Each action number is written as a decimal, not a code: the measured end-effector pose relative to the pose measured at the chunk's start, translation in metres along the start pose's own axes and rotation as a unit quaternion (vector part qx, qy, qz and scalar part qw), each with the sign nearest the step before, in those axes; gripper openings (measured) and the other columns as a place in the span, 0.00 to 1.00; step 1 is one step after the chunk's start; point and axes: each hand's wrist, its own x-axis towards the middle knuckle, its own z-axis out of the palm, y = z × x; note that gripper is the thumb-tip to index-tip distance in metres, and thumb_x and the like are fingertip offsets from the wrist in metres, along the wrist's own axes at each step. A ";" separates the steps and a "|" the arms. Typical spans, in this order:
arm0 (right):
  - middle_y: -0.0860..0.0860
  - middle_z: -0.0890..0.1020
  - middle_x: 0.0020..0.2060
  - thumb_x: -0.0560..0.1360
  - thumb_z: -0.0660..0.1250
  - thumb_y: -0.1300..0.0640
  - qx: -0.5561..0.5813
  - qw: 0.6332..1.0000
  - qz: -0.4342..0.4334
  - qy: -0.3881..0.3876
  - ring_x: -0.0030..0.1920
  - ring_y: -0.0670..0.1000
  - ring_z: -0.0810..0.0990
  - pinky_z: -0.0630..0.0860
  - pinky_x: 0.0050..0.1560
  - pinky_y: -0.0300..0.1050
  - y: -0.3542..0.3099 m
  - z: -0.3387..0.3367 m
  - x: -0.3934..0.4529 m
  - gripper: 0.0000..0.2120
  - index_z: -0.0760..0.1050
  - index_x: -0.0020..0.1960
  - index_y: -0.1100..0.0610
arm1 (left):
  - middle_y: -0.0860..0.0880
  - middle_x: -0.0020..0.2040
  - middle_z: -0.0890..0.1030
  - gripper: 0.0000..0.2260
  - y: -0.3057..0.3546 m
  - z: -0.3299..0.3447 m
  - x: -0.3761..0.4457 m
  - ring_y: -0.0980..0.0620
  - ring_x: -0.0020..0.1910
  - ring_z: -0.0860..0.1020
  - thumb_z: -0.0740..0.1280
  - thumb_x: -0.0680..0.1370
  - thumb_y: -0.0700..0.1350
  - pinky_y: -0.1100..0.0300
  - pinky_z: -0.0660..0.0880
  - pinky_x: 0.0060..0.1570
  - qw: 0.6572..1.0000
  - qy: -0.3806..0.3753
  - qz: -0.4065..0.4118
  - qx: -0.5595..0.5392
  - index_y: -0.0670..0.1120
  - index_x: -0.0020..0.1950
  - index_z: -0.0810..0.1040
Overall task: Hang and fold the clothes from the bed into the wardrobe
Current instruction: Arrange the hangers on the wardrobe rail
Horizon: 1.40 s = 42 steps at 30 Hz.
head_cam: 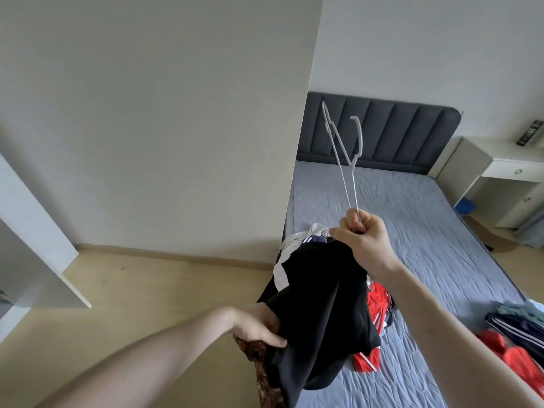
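Right hand (360, 240) fingers clenched on hanger (343, 154), long axis pointing up-away; black garment (326, 313) hangs below, left hand (259, 328) gripping its edge.

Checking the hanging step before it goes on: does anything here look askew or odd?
Yes. The right hand grips the white hanger by one end, so its hook points up and sideways rather than sitting level. The black garment, gripped by the left hand, is bunched, not spread on the hanger.
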 end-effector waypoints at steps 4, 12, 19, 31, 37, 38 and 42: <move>0.51 0.59 0.28 0.67 0.73 0.62 -0.052 0.999 0.007 -0.005 0.30 0.50 0.54 0.62 0.27 0.35 0.006 -0.030 -0.007 0.26 0.54 0.34 0.50 | 0.47 0.50 0.82 0.16 -0.036 -0.027 -0.026 0.51 0.51 0.82 0.70 0.81 0.55 0.54 0.81 0.58 0.968 0.078 -0.021 -0.240 0.42 0.52 0.79; 0.47 0.59 0.28 0.64 0.70 0.56 -0.220 0.973 0.030 -0.056 0.30 0.48 0.56 0.57 0.27 0.38 0.048 -0.061 -0.031 0.22 0.53 0.35 0.52 | 0.44 0.36 0.72 0.16 -0.022 -0.072 -0.050 0.43 0.35 0.75 0.56 0.86 0.49 0.54 0.69 0.36 0.916 0.369 -0.112 -0.108 0.45 0.41 0.70; 0.48 0.61 0.29 0.78 0.73 0.50 -0.373 0.923 0.005 -0.089 0.30 0.46 0.58 0.59 0.30 0.37 0.049 -0.070 -0.037 0.28 0.55 0.35 0.55 | 0.49 0.41 0.74 0.14 0.007 -0.107 -0.044 0.49 0.42 0.73 0.59 0.86 0.51 0.54 0.67 0.41 0.845 0.513 -0.036 -0.146 0.44 0.46 0.71; 0.45 0.68 0.20 0.80 0.52 0.32 -0.396 0.906 -0.020 -0.152 0.20 0.44 0.63 0.62 0.25 0.33 -0.016 -0.053 -0.030 0.27 0.83 0.41 0.45 | 0.49 0.33 0.75 0.05 0.010 -0.148 -0.071 0.43 0.34 0.71 0.63 0.84 0.42 0.51 0.65 0.36 0.856 0.504 0.032 0.113 0.44 0.49 0.70; 0.44 0.66 0.20 0.79 0.51 0.28 -0.402 0.899 -0.036 -0.171 0.20 0.45 0.62 0.61 0.24 0.33 -0.020 -0.043 -0.017 0.31 0.83 0.42 0.48 | 0.49 0.38 0.79 0.04 0.009 -0.170 -0.104 0.47 0.38 0.75 0.64 0.84 0.41 0.51 0.72 0.44 0.855 0.498 0.043 0.137 0.46 0.49 0.75; 0.44 0.65 0.20 0.79 0.51 0.27 -0.405 0.896 -0.036 -0.178 0.21 0.45 0.61 0.60 0.24 0.34 -0.020 -0.041 -0.014 0.32 0.83 0.43 0.48 | 0.51 0.38 0.79 0.04 0.009 -0.173 -0.109 0.48 0.38 0.75 0.64 0.84 0.41 0.52 0.72 0.44 0.853 0.499 0.045 0.145 0.46 0.50 0.75; 0.45 0.66 0.21 0.77 0.50 0.24 -0.421 0.881 -0.043 -0.211 0.22 0.44 0.63 0.64 0.27 0.34 -0.024 -0.023 -0.004 0.30 0.83 0.45 0.41 | 0.53 0.38 0.78 0.05 0.013 -0.179 -0.122 0.55 0.37 0.74 0.64 0.84 0.42 0.58 0.70 0.40 0.835 0.522 0.064 0.163 0.49 0.49 0.76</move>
